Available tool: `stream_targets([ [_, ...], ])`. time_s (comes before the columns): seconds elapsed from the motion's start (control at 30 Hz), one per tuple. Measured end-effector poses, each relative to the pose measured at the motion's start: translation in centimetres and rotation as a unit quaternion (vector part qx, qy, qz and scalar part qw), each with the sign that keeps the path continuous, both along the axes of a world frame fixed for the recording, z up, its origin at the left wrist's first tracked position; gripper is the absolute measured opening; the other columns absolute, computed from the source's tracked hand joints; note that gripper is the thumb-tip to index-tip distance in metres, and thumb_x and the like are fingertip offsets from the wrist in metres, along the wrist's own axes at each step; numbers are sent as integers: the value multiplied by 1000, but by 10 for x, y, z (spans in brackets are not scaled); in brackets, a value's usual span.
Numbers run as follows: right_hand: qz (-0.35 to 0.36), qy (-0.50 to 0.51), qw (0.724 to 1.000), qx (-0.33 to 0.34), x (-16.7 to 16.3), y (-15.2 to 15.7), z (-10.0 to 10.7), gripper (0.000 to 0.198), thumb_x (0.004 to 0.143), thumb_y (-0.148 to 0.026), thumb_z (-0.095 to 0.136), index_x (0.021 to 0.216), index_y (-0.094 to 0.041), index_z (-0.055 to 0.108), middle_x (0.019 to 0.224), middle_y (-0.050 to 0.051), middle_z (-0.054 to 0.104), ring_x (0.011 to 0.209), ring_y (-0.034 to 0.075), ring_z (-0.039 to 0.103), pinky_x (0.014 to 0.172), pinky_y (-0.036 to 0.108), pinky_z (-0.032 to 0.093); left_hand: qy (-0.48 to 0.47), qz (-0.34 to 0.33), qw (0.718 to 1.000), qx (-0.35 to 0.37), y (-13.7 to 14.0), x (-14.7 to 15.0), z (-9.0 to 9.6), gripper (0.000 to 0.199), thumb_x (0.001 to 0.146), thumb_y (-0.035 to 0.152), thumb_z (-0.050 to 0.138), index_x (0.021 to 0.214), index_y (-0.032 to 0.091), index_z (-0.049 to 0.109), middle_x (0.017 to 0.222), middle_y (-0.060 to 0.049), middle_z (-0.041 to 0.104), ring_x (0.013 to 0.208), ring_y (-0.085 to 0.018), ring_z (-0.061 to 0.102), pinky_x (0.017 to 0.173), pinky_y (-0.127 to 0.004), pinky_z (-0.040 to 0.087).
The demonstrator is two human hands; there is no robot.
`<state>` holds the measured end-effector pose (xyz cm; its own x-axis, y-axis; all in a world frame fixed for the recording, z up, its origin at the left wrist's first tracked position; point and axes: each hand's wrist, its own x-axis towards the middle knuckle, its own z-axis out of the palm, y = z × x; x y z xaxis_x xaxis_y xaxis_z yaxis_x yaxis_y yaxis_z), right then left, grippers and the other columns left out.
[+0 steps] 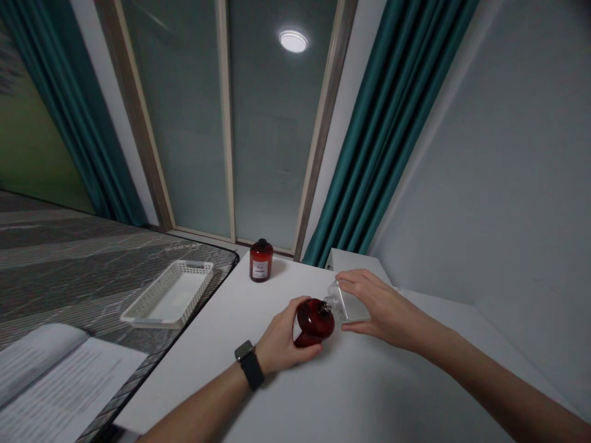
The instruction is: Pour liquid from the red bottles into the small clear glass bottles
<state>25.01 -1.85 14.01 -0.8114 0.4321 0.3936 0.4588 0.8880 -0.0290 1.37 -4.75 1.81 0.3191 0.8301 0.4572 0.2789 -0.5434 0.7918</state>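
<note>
Glossy reddish-brown, round-shouldered bottle (318, 320) and clear, flat-sided, see-through bottle (353, 307): both are held in the air over the white, smooth-topped table (258, 406), with their necks together. Work appears to be midway. Done, as far as can be judged: both vessels are off the table and aligned neck to neck — the clear bottle lies on its side, its neck directed at the mouth of the reddish-brown bottle. Left: neither vessel is set down, and no cap is visible on the reddish-brown bottle. Whether any contents are passing between them cannot be told; the junction is too small and dark.

Left hand (284, 338): wrapped around the near side of the reddish-brown bottle, thumb low, fingers over the shoulder. Right hand (383, 311): gripping the clear bottle between thumb below and fingers above.

Appearance: the reddish-brown bottle is tilted, its shoulder facing up and to the right; highlights show on the curved surface, and part of a white label shows beside the left palm. The clear bottle is colourless; its fill level is not discernible. For comparison, a matching upright reddish-brown bottle with a black cap and white label (261, 263) stands farther back on the table — apart from both hands.
</note>
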Motion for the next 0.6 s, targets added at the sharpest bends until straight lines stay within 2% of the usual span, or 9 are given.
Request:
stream_targets([
  [0.3, -11, -22, 1000, 10, -2, -1, 3, 67, 70, -28, 84, 126, -16, 50, 128, 17, 60, 119, 32, 54, 98, 52, 50, 0, -6, 1000, -2, 0, 0, 1, 78, 68, 23, 78, 134, 20, 37, 129, -10, 57, 116, -27, 57, 104, -41, 44],
  [0.6, -4, -16, 1000, 15, 0, 0, 1, 65, 74, -33, 81, 129, -18, 49, 128, 17, 60, 120, 31, 54, 97, 52, 50, -2, -7, 1000, -5, 0, 0, 1, 78, 68, 24, 78, 134, 20, 37, 129, -10, 58, 116, -27, 57, 104, -40, 44],
])
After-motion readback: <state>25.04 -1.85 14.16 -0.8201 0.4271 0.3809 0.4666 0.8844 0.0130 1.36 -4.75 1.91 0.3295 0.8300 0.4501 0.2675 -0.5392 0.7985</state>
